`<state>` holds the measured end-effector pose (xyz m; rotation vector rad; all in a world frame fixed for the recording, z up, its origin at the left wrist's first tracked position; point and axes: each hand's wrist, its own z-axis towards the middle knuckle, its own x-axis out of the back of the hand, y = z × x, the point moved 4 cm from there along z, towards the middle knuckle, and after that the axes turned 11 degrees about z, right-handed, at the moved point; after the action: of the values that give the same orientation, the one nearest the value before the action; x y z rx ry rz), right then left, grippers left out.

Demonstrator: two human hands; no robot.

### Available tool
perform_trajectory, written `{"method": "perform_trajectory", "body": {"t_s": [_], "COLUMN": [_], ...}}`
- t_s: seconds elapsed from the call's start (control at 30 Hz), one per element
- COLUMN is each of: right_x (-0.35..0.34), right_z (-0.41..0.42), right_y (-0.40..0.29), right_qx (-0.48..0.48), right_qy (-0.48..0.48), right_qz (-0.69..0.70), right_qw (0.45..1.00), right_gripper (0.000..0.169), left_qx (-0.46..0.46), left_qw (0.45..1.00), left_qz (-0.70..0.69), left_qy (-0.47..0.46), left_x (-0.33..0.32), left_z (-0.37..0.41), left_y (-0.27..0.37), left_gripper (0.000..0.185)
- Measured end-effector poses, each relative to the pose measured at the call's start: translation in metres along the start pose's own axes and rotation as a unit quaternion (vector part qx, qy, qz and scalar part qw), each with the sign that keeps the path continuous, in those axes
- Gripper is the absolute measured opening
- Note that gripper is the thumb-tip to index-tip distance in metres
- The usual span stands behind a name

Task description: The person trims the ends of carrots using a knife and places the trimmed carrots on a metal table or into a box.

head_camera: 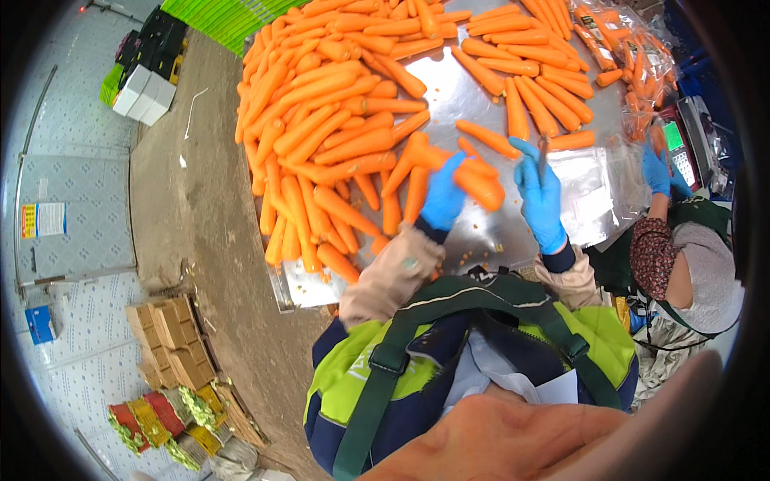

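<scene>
My left hand, in a blue glove, is closed on thick carrots above the metal table; the hand is slightly blurred. To its right my right hand, gloved in blue too, holds a small knife with its blade pointing away from me. A large heap of carrots covers the table's left side. A smaller group of carrots lies beyond my right hand, and one single carrot lies between the hands on their far side.
Clear plastic bags lie flat right of my right hand. Bagged carrots are piled at the far right. A co-worker's gloved hand is beside a scale. Green crates stand behind the heap.
</scene>
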<state>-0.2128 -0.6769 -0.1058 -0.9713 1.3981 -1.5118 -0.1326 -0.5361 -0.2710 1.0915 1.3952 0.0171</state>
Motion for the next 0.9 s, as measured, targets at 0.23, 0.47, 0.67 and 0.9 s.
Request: {"method": "perform_trajectory", "body": {"t_s": [0.23,0.47,0.67,0.9], "right_x": [0.047,-0.070,-0.144,-0.062], "right_z": [0.045,0.178,0.263,0.192], "right_y": [0.040,0.157,0.193,0.185], "right_qx": [-0.037,-0.054,-0.085,-0.132], "right_qy": [0.115,-0.011,-0.096,-0.076], "right_qz": [-0.001,0.064,-0.215,-0.106], "right_qw": [0.993,0.996,0.968,0.983], "right_gripper": [0.032,0.040,0.056,0.055], "left_qx": [-0.116,0.003,0.132,-0.083], "left_qw": [0.844,0.223,0.113,0.328], "left_qz": [0.519,0.974,0.984,0.938], "left_qy": [-0.069,0.039,0.034,0.077], "left_x": [-0.044,0.060,0.065,0.042], "left_z": [0.122,0.131,0.162,0.137], "left_y": [0.010,0.125,0.117,0.116], "left_gripper": [0.036,0.051,0.082,0.046]}}
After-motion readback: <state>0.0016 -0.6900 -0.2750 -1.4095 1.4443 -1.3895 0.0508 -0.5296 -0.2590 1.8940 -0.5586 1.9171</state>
